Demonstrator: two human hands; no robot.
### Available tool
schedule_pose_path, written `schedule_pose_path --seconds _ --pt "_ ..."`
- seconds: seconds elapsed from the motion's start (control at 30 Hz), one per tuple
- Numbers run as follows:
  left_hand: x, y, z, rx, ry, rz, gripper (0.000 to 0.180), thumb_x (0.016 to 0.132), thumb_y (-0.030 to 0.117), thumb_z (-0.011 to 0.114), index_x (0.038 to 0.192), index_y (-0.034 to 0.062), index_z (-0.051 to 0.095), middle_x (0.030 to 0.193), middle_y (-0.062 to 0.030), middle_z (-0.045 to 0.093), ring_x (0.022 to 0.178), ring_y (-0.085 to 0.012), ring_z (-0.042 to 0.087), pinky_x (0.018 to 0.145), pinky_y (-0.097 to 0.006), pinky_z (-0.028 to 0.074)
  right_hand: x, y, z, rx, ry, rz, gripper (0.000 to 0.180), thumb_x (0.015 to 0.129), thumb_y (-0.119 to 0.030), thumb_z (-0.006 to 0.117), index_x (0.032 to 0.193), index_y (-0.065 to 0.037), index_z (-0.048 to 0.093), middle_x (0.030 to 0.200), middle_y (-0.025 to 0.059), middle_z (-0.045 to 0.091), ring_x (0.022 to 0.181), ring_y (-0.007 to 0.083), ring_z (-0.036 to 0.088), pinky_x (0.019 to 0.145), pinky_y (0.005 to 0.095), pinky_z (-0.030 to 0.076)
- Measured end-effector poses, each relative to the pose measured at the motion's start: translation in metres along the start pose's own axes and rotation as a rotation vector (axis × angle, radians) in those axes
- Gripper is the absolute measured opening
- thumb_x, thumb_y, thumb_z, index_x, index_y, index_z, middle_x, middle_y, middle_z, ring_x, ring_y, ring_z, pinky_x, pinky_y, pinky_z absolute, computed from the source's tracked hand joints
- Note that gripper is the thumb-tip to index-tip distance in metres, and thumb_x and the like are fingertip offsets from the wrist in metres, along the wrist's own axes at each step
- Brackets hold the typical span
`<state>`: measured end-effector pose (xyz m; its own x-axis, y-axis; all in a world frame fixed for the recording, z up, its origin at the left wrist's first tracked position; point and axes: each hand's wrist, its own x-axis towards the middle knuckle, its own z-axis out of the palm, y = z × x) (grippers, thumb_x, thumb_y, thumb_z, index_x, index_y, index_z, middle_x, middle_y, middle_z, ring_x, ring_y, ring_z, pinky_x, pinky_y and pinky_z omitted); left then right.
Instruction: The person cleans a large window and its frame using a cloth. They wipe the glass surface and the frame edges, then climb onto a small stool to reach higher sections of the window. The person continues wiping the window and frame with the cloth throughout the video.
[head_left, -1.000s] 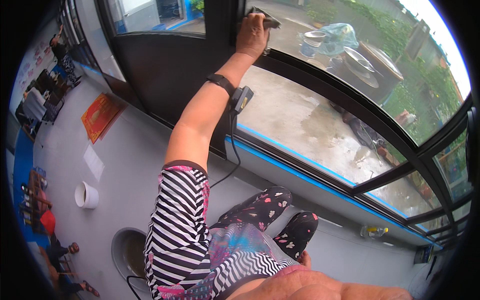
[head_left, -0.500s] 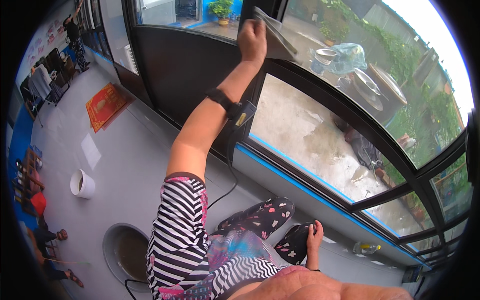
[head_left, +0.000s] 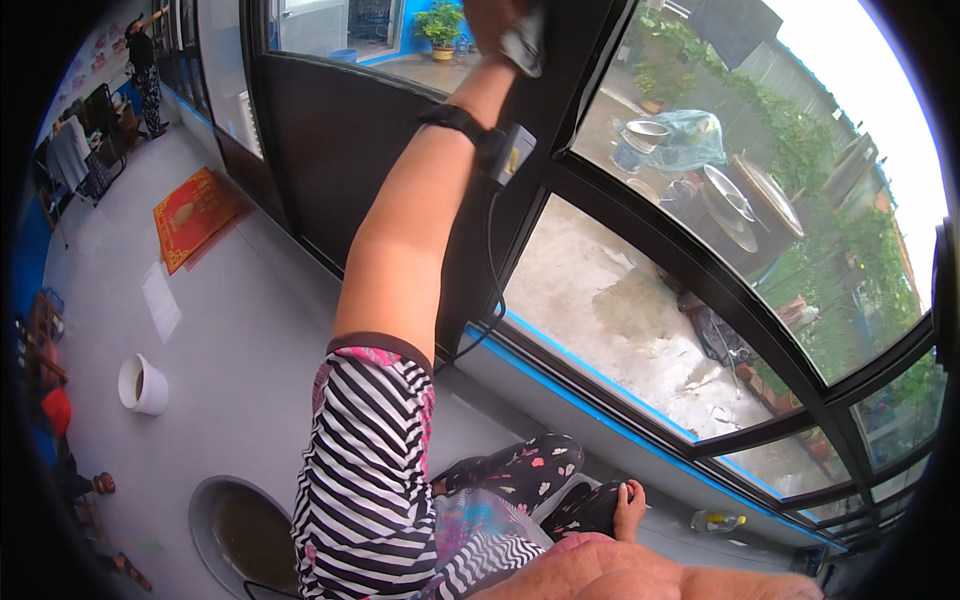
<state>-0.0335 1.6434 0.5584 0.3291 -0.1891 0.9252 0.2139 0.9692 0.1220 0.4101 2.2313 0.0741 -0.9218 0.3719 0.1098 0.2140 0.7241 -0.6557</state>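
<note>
Item: grey cloth [head_left: 523, 48], bunched, at 12 o'clock near the upper edge of the view, held in the left hand [head_left: 492, 25] against or just in front of the black frame post [head_left: 565, 90]; contact not certain. Left fingers: seemingly clenched on the cloth, though blurred and part cut off.

Item: right hand [head_left: 628, 510], 5 o'clock, fingers released, draped over the flowered trouser knee [head_left: 590, 512].

Item: black wristband [head_left: 452, 122] with grey box [head_left: 512, 155] on the left wrist; black cable [head_left: 500, 285] hanging toward 6 o'clock, beside the post.

Item: window pane [head_left: 770, 190], 2 to 3 o'clock. Grey basin [head_left: 205, 530], dark liquid within, 7 to 8 o'clock; white bucket [head_left: 150, 390], between 8 and 9.

Handling note (judgement): a cloth folded flat under spread fingers should wipe more evenly than a bunched one; even pressure along the post, cable held clear, body steadied by the knee.
</note>
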Motion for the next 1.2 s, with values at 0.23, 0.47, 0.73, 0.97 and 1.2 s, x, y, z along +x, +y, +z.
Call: schedule_pose_path --seconds 0.23,0.47,0.73,0.97,1.2 --pt "-0.054 -0.081 -0.006 -0.115 -0.203 -0.233 0.048 0.099 0.02 0.054 0.142 0.0007 0.044 0.144 -0.0218 0.046 0.136 -0.0389 0.041 0.112 -0.047 0.033 -0.002 -0.005 -0.006 0.011 0.045 0.067 0.029 0.09 -0.025 0.066 0.109 -0.004 0.066 0.1 0.0127 0.066 0.095 0.0274 0.064 0.087 0.0377 0.05" --pt "-0.187 -0.217 -0.062 0.117 -0.281 -0.33 0.039 0.099 0.032 0.052 0.116 -0.0018 0.055 0.119 -0.0261 0.055 0.115 -0.0447 0.048 0.1 -0.052 0.04 0.012 0.002 -0.009 -0.004 0.044 0.098 0.025 0.09 -0.024 0.066 0.105 -0.004 0.066 0.095 0.0114 0.066 0.089 0.0247 0.064 0.083 0.0368 0.05" --pt "-0.153 -0.117 -0.042 0.098 -0.193 -0.263 0.036 0.095 0.023 0.054 0.116 -0.0059 0.055 0.13 -0.0322 0.051 0.127 -0.0475 0.044 0.11 -0.053 0.033 0.026 -0.017 -0.005 -0.03 0.009 0.063 0.029 0.091 -0.027 0.065 0.108 -0.003 0.067 0.1 0.0139 0.069 0.094 0.0274 0.066 0.086 0.0377 0.051" --pt "-0.145 0.017 -0.089 -0.407 -0.428 -0.29 0.047 0.104 0.024 0.042 0.146 0.0027 0.04 0.151 -0.0211 0.04 0.143 -0.0435 0.029 0.118 -0.047 0.024 0.016 -0.019 -0.004 -0.052 0.015 0.081 0.032 0.092 -0.028 0.065 0.11 -0.003 0.067 0.101 0.0141 0.069 0.096 0.0278 0.066 0.087 0.0381 0.05" --pt "-0.193 0.034 -0.142 -0.202 -0.474 -0.312 0.044 0.094 0.001 0.05 0.139 0.0032 0.049 0.139 -0.0216 0.052 0.132 -0.0419 0.046 0.108 -0.047 0.04 0.01 -0.009 -0.009 0.026 0.01 0.03 0.031 0.093 -0.026 0.063 0.11 0.0 0.066 0.102 0.0153 0.069 0.096 0.0272 0.066 0.087 0.0374 0.05"
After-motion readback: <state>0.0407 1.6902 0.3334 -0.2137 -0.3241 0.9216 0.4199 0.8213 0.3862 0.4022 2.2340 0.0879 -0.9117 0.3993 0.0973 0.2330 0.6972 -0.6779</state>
